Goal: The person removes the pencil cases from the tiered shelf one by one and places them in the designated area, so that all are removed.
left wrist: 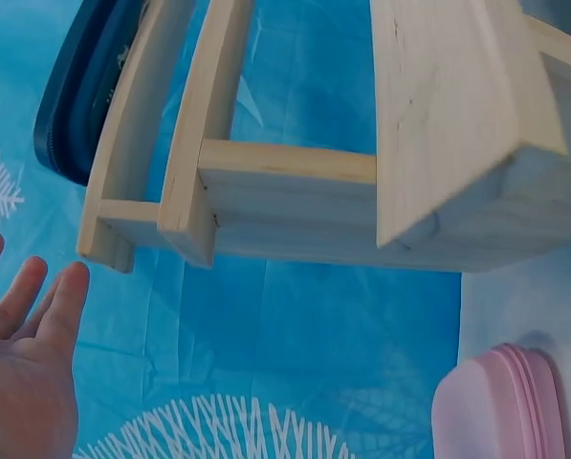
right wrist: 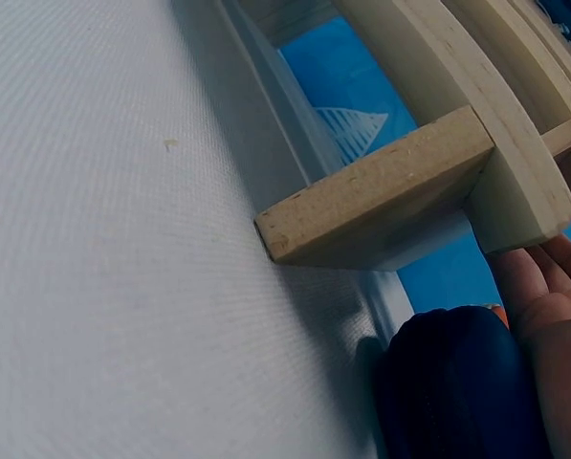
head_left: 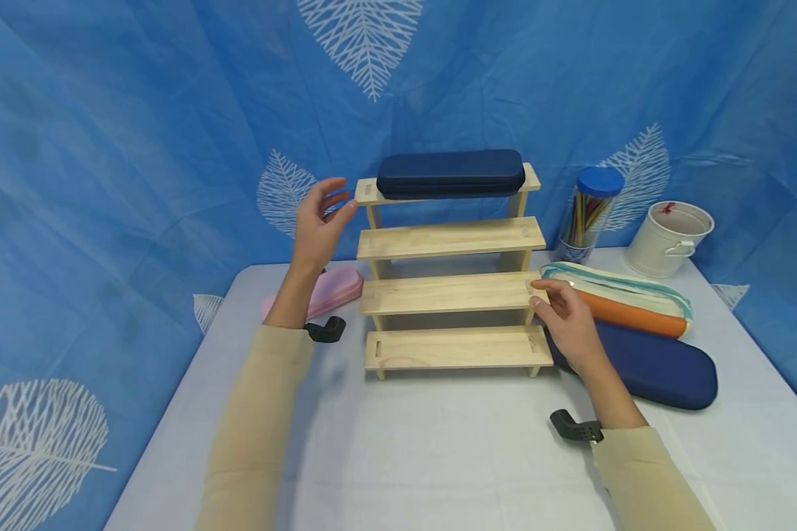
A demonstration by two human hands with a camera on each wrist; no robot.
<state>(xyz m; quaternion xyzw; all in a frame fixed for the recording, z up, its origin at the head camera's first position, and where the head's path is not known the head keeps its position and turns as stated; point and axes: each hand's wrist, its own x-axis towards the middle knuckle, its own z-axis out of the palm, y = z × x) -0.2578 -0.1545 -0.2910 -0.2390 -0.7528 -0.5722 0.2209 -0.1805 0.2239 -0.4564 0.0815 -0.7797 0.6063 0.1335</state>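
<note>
A stepped wooden shelf rack [head_left: 454, 293] stands on the table with several light boards. On its top board lies a dark navy zippered case [head_left: 450, 174]. My left hand [head_left: 320, 228] is raised beside the left end of the top board, fingers spread and slightly bent, holding nothing; a gap to the wood shows in the left wrist view. My right hand [head_left: 567, 324] is at the right end of the second board from the bottom, fingertips right at the board's edge. In the right wrist view its fingers [right wrist: 553, 273] are partly hidden behind a board.
A pink case [head_left: 335, 289] lies behind my left forearm. Right of the rack are a navy case [head_left: 657, 365], an orange and cream pouch [head_left: 637, 306], a blue-lidded jar of pencils [head_left: 587, 217] and a white bucket [head_left: 667, 240]. Blue cloth [head_left: 173, 133] hangs behind the table.
</note>
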